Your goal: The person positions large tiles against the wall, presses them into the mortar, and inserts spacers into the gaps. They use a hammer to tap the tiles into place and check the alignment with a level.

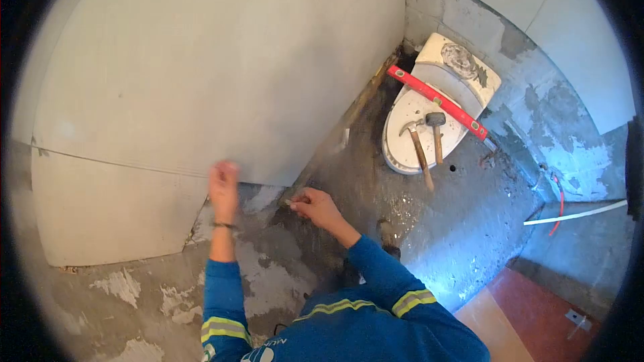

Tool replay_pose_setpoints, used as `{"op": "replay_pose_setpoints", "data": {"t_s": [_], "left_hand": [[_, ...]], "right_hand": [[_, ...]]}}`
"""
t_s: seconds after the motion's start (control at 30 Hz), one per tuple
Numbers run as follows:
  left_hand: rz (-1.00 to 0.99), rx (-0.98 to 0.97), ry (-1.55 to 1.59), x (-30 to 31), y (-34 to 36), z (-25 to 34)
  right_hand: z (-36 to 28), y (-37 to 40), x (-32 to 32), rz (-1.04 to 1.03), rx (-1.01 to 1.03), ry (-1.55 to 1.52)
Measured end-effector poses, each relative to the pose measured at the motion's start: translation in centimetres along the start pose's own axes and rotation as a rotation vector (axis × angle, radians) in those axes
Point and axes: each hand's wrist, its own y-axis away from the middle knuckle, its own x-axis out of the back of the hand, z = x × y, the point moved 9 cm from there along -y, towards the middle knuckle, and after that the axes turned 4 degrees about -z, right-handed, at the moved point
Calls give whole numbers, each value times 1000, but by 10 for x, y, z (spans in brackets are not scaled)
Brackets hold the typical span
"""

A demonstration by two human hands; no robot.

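My left hand (224,191) is raised in front of the light wall panel (154,87), near its lower edge and the dark seam line. Its fingers are smeared by motion, so any thing in them cannot be made out. To its right, my right hand (315,206) is closed in a pinch on a small pale piece (289,202), close to the lower corner of the panel. The bare grey wall (261,255) shows below the panel's edge.
A toilet (402,151) stands at the upper right, with a red level (436,97), a claw hammer (419,151) and a mallet (436,121) on it. A white pipe (577,214) and red hose (561,201) are at the right. Reddish boards (530,308) lie lower right.
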Motion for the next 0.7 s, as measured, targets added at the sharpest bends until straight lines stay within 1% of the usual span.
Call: {"op": "replay_pose_setpoints", "data": {"t_s": [0.07, 0.1, 0.17, 0.2, 0.23, 0.27, 0.33, 0.47, 0.53, 0.6, 0.67, 0.7], "left_hand": [[264, -35, 143, 53, -58, 2], [271, -49, 142, 58, -74, 13], [445, -59, 349, 79, -87, 29], [430, -81, 314, 76, -88, 28], [451, -108, 312, 78, -89, 31], [432, -43, 284, 76, -91, 27], [413, 55, 267, 74, -99, 25], [451, -19, 345, 70, -97, 26], [416, -29, 325, 72, -98, 26], [319, 65, 97, 72, -98, 14], [170, 312, 287, 46, -73, -12], [185, 301, 294, 39, -60, -15]], "right_hand": [[1, 6, 26, 63, -19, 100], [4, 8, 33, 61, -4, 100], [17, 10, 55, 127, 9, -64], [16, 12, 62, 110, 31, -62], [15, 12, 71, 138, -30, -47], [17, 11, 79, 169, -92, -34], [6, 4, 86, 144, -34, -56], [-6, -4, 98, 128, 5, -52], [-10, -9, 105, 115, 5, -30], [-13, -15, 109, 89, 14, 1], [-8, -13, 114, 104, -30, 27], [-9, -13, 113, 94, -16, 37]]}}
